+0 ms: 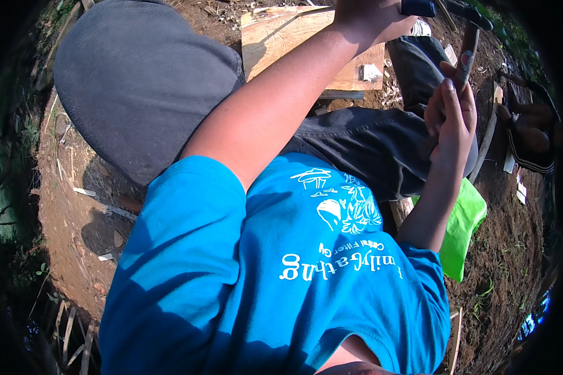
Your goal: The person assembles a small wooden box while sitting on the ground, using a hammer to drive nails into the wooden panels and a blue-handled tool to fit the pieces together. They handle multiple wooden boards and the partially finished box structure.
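My left hand [374, 19] is at the top edge, past the outstretched left forearm, its fingers partly cut off by the frame. It is closed around a tool with a dark blue handle [418, 7], which sticks out on the right side of the hand. My right hand [451, 119] is closed on the wooden handle of a hammer [466, 53], held upright. The dark hammer head [472, 14] is at the top edge, close to the blue handle; whether they touch, I cannot tell. Below my left hand lies a pale wooden board [278, 40].
A small whitish wood piece [370, 72] rests on the board's corner. My legs in dark trousers [150, 75] flank the board. Bright green cloth [466, 231] lies by my right forearm. Wood strips and shavings litter the brown soil [507, 250]. Something like a sandalled foot [535, 134] is at far right.
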### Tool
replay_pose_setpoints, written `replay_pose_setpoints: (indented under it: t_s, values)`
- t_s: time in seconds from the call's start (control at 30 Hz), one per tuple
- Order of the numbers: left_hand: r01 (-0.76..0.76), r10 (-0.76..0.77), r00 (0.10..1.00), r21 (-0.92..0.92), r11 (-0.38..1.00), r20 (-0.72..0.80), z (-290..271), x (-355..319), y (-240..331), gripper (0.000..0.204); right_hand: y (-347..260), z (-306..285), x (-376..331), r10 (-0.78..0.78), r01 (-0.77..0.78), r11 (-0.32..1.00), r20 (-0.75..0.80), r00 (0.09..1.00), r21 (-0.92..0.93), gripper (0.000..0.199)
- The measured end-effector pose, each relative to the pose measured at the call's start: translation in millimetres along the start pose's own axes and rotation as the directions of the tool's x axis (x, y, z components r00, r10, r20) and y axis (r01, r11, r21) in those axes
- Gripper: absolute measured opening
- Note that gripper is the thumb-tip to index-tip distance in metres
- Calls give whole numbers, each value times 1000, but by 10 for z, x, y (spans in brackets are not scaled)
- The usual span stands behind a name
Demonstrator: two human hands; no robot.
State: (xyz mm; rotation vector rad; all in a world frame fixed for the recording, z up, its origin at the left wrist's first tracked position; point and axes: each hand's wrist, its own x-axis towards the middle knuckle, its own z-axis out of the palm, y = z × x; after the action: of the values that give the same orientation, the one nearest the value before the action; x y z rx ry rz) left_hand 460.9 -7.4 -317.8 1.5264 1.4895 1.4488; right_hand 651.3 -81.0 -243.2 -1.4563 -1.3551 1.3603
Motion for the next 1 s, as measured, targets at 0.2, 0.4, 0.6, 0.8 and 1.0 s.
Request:
replay_pose_setpoints:
  t_s: [0.2,0.4,0.6,0.8,1.0]
  values:
    - [-15,15,1000,28,999,26,138,-5,-27,36,-43,-52,-122,-105,140,967,-167,980,215,27]
    - [-61,58,998,99,993,31,201,-29,-79,29,-44,-229,-221,-152,188,941,-144,978,283,28]
    - [-26,16,997,128,991,77,145,-60,-85,19,105,-55,-290,88,-85,995,58,994,-60,24]
    - [-49,36,996,164,985,78,186,-53,-65,21,59,-58,-264,-56,90,978,-182,982,187,24]
    - [-54,41,996,161,986,85,132,-85,-38,17,10,-202,-261,-129,176,949,-186,974,262,20]
